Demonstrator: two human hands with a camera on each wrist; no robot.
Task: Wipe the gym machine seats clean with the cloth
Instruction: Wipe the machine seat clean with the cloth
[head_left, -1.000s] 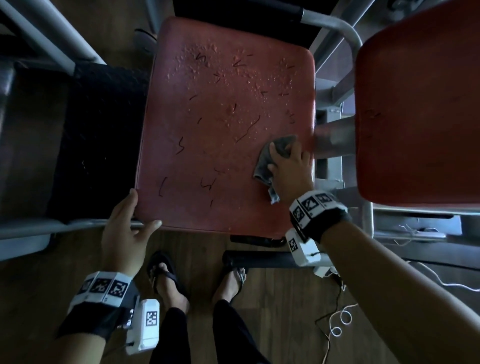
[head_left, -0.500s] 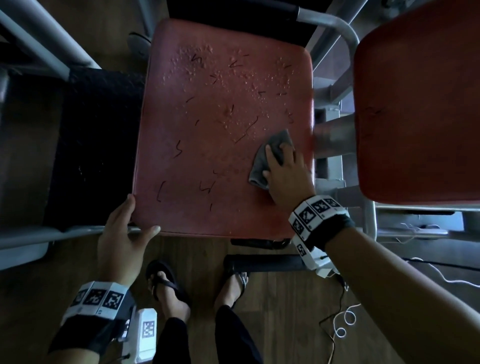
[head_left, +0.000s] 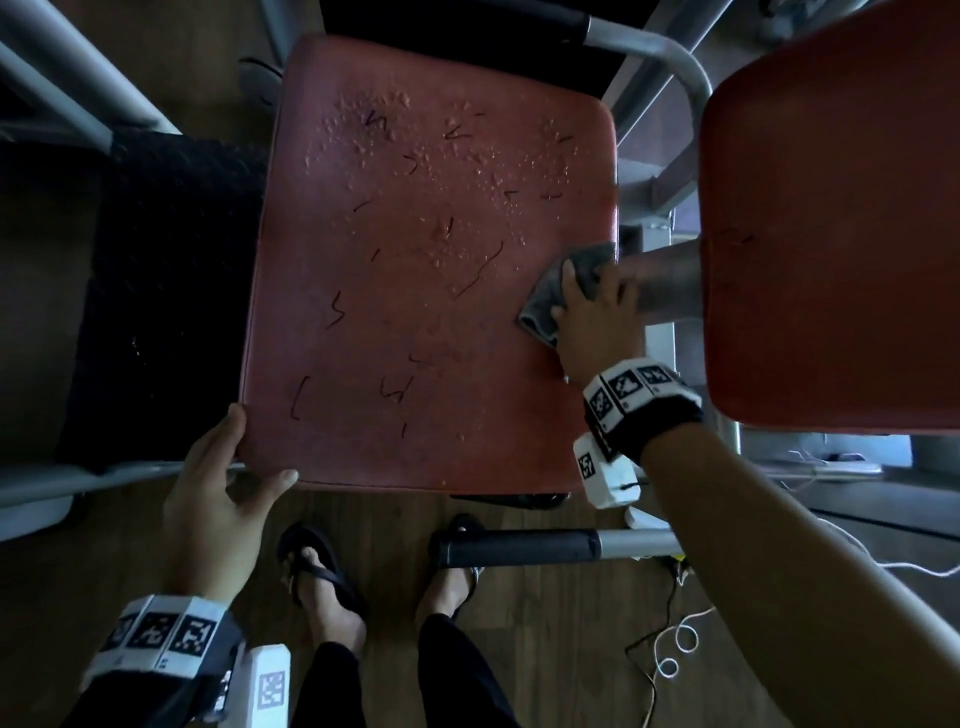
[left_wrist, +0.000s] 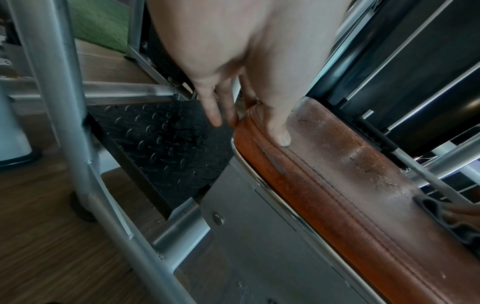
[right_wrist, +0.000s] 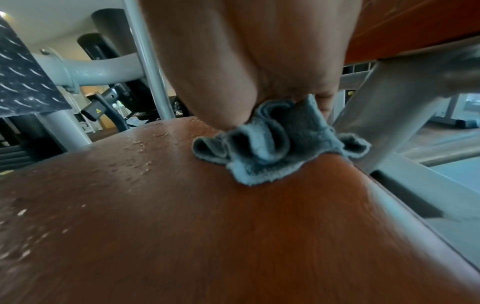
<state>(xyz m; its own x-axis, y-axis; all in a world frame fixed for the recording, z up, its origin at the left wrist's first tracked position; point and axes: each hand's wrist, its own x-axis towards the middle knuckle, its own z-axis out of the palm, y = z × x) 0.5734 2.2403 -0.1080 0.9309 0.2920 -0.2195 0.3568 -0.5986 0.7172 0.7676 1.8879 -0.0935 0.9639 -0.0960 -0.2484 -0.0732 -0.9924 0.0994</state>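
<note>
i'm in the middle of wiping the seat (head_left: 426, 291): my right hand (head_left: 597, 317) presses the bunched cloth (head_left: 550, 301) flat-fingered against the seat's right edge, while my left hand (head_left: 218, 488) grips the near left corner, thumb on top and fingers along the side, to steady it. droplets and dark squiggly marks cover most of the pad, so i judge the job barely begun; next i should sweep the cloth leftward and up across them with firm pressure.
</note>
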